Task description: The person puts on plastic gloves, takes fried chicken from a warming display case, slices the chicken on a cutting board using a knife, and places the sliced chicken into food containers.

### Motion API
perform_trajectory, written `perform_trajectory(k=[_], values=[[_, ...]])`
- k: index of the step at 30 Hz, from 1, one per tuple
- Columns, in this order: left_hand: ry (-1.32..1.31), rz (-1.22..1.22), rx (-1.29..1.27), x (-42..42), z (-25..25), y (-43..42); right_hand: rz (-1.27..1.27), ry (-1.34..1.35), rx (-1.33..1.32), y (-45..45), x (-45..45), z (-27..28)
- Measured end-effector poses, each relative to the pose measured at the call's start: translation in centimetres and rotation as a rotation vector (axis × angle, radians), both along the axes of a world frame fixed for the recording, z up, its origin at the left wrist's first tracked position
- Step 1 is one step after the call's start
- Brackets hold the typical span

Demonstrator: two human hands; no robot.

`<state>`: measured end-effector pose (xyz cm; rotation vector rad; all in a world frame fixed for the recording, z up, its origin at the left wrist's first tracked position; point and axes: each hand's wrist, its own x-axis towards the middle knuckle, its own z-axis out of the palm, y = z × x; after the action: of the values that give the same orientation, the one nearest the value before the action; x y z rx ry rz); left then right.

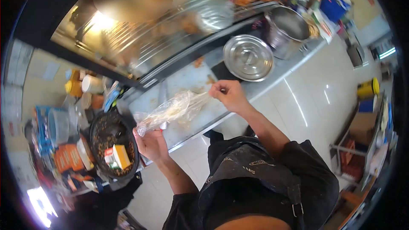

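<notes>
A clear plastic bag [181, 105] with pale contents stretches between my two hands above a white cutting board [147, 98]. My left hand [152, 144] is closed on the bag's lower left end, where the plastic is bunched up. At the upper right end, my right hand [230, 95] pinches the gathered plastic between thumb and fingers. What exactly lies inside the bag cannot be made out. Small brown crumbs lie on the board near its back edge.
A round metal lid [249, 58] and a steel pot [289, 24] stand right of the board. Behind is a lit glass cabinet [149, 38] with racks. At left, a dark round tub [97, 142] holds brown bits and a yellow-white carton [120, 156].
</notes>
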<state>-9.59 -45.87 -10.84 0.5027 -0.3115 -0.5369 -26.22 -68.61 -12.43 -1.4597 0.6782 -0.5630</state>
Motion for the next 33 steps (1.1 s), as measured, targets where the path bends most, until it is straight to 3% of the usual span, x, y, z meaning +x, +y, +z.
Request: perform_trajectory(k=[3, 6, 8, 10, 11, 12, 13, 14, 16, 18, 21, 23, 24, 25, 26, 29, 30, 33], values=[[0.094, -0.02, 0.196, -3.3, -1.1, -4.4, 0.056, -0.036, 0.061, -1.0, -6.2, 1.2], [-0.813, 0.779, 0.756, -11.2, 0.4, -10.4, 0.016, -0.062, -0.232, -3.5, -14.6, 3.0], [-1.329, 0.697, 0.946, -17.8, 2.2, -14.6, 0.038, -0.11, -0.331, -5.4, -20.3, 1.8], [-2.043, 0.139, 1.078, -23.4, 2.2, -17.2, -0.024, -0.114, -0.421, -6.8, -26.2, 1.1], [-1.903, -0.076, 0.989, -24.6, 0.2, -18.5, -0.085, -0.118, -0.563, -7.6, -29.2, 0.0], [-1.829, -0.101, 0.666, -24.9, -2.1, -20.5, -0.178, -0.061, -0.661, -8.5, -32.4, -1.3], [-1.915, -0.129, 0.597, -26.2, -1.0, -22.0, -0.249, 0.046, -0.674, -9.4, -35.6, -2.5], [-1.706, -0.207, 0.743, -28.1, 1.7, -23.0, -0.389, 0.16, -0.619, -9.8, -39.0, -4.4], [-1.001, -0.415, 0.784, -32.4, 4.3, -25.0, -0.585, 0.269, -0.485, -9.6, -44.9, -8.4], [-1.784, -0.172, 0.475, -34.0, 3.6, -29.8, -0.608, 0.265, -0.32, -9.5, -47.6, -12.3], [-1.701, -0.336, 0.573, -39.0, 2.1, -35.3, -0.806, 0.385, -0.258, -8.8, -48.4, -14.6], [-1.95, -0.553, 0.311, -45.2, 2.1, -38.7, -0.946, 0.287, -0.244, -8.6, -51.2, -11.8], [-2.055, -0.498, 0.269, -47.8, -1.3, -40.5, -0.994, 0.209, -0.314, -9.2, -53.2, -10.2], [-2.004, -0.725, 0.457, -51.8, -2.1, -41.5, -1.038, 0.112, -0.361, -9.9, -55.2, -9.3], [-2.087, -0.659, 0.289, -54.4, -4.6, -43.6, -1.03, 0.069, -0.349, -11.1, -57.6, -9.2], [-1.655, -0.817, 0.29, -66.4, -4.0, -46.6, -1.121, 0.309, -0.412, -13.7, -65.7, -9.2], [-1.561, -0.807, 0.287, -69.8, -4.1, -47.9, -1.123, 0.369, -0.35, -14.5, -68.1, -11.5], [-0.88, -1.012, 0.226, -78.1, -3.2, -51.3, -1.239, 0.556, -0.02, -17.3, -75.7, -20.3]])
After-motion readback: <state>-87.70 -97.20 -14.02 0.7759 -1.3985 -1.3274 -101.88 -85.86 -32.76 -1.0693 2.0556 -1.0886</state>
